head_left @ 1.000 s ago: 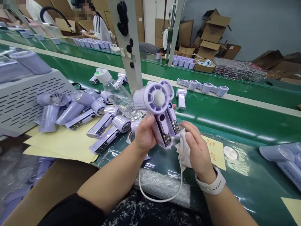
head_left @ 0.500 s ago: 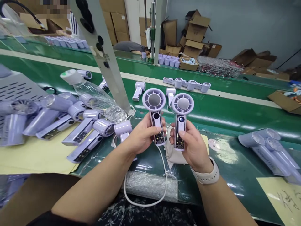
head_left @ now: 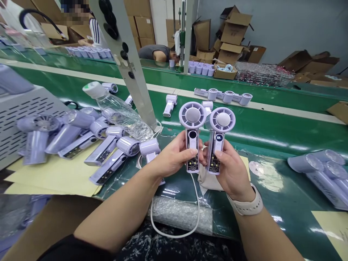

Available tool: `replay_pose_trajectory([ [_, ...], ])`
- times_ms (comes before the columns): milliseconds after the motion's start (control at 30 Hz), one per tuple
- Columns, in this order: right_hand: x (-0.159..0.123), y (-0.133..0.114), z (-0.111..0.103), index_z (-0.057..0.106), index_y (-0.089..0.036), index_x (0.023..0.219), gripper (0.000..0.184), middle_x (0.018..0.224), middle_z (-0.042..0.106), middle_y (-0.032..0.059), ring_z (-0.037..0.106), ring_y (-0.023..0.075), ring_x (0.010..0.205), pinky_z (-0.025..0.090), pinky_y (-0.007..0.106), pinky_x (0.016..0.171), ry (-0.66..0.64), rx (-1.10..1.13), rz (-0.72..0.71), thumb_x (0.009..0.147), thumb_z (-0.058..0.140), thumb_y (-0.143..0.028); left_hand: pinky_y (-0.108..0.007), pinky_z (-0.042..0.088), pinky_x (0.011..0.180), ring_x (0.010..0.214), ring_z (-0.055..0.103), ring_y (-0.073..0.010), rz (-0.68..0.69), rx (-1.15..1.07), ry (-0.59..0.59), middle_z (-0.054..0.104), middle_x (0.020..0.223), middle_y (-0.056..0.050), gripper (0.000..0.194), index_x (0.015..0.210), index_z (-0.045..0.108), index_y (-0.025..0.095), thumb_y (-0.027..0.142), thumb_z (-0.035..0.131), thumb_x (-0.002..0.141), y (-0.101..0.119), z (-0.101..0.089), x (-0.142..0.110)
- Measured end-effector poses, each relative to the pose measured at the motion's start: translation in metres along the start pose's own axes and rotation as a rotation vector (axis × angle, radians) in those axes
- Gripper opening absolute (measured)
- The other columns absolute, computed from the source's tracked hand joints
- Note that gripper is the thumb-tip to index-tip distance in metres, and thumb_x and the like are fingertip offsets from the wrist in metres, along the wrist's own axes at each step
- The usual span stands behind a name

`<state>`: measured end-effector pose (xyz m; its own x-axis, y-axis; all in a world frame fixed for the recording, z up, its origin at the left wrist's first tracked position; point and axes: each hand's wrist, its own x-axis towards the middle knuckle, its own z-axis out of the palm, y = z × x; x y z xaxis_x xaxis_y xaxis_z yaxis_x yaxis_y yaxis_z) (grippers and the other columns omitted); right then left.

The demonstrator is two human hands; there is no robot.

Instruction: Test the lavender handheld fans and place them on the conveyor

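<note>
My left hand [head_left: 174, 156] is wrapped round the handle of a lilac handheld fan [head_left: 193, 115], its thumb on the front of the handle. That fan stands upright, its round display dark and a circuit board bare below. In my right hand [head_left: 233, 173] is a second lilac handheld fan [head_left: 222, 120], also upright, its display lit with what looks like 69. The two fans are side by side, a small gap between their heads. Under my hands a white cable [head_left: 198, 214] loops down over the bench, beside a beige cloth [head_left: 210, 179].
At left, several more fans [head_left: 111, 167] lie on yellow paper [head_left: 54, 177] near a plastic bottle [head_left: 122, 112] and a metal post [head_left: 136, 79]. Fans [head_left: 318, 166] also lie at right. Bubble wrap [head_left: 182, 214] lies at the front edge. Co-workers are beyond the green conveyor [head_left: 285, 127].
The two fans have come closer together as my left hand moved right. The view has shifted slightly left, and a co-worker's lowered head has come into sight at the back.
</note>
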<state>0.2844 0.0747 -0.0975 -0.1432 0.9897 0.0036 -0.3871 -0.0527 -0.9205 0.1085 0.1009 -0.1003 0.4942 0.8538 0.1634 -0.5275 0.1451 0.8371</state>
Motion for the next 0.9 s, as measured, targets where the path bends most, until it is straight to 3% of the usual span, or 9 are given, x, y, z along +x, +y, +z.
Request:
replay_pose_trajectory([
  [200, -0.001, 0.0008, 0.0011, 0.061, -0.025, 0.108, 0.032, 0.089, 0.067, 0.0019, 0.065, 0.0208, 0.073, 0.058, 0.043, 0.073, -0.038, -0.018, 0.005, 0.085, 0.074, -0.044, -0.034, 0.058, 0.071, 0.074, 0.069, -0.0173, -0.006, -0.016, -0.007, 0.067, 0.084, -0.001, 0.033, 0.105, 0.057, 0.021, 0.035, 0.081, 0.087, 0.0002, -0.0009, 0.0002],
  [333, -0.0021, 0.0003, 0.0026, 0.063, -0.026, 0.107, 0.034, 0.087, 0.068, 0.0016, 0.064, 0.0196, 0.07, 0.057, 0.039, 0.069, -0.002, -0.004, 0.004, 0.083, 0.078, -0.045, -0.034, 0.057, 0.068, 0.071, 0.067, -0.0172, -0.006, 0.005, 0.02, 0.066, 0.083, -0.001, 0.037, 0.107, 0.057, 0.021, 0.037, 0.082, 0.084, -0.0003, -0.002, 0.0016],
  [600, -0.0003, 0.0066, 0.0006, 0.066, -0.022, 0.097, 0.027, 0.082, 0.069, 0.0009, 0.061, 0.0143, 0.061, 0.053, 0.029, 0.054, 0.1, 0.009, 0.005, 0.084, 0.077, -0.044, -0.029, 0.056, 0.058, 0.065, 0.063, -0.0125, -0.013, -0.024, 0.243, 0.062, 0.089, 0.002, 0.042, 0.108, 0.054, 0.021, 0.033, 0.08, 0.078, 0.0, -0.0001, 0.0052],
  [733, -0.0015, 0.0052, -0.0008, 0.065, -0.023, 0.102, 0.033, 0.088, 0.07, 0.0013, 0.063, 0.015, 0.063, 0.055, 0.03, 0.056, 0.045, -0.001, 0.032, 0.083, 0.079, -0.046, -0.03, 0.056, 0.058, 0.064, 0.063, -0.0133, 0.011, -0.011, 0.145, 0.062, 0.087, 0.003, 0.043, 0.109, 0.053, 0.021, 0.037, 0.079, 0.079, 0.0004, -0.0033, 0.0062],
  [900, 0.0008, 0.0095, -0.0022, 0.063, -0.025, 0.105, 0.032, 0.082, 0.068, -0.0006, 0.062, 0.0164, 0.062, 0.054, 0.032, 0.056, 0.069, -0.047, 0.01, 0.086, 0.076, -0.048, -0.031, 0.053, 0.058, 0.062, 0.062, -0.0146, 0.012, 0.074, 0.136, 0.063, 0.079, 0.002, 0.036, 0.101, 0.053, 0.022, 0.04, 0.077, 0.083, -0.0061, -0.0061, 0.0077],
])
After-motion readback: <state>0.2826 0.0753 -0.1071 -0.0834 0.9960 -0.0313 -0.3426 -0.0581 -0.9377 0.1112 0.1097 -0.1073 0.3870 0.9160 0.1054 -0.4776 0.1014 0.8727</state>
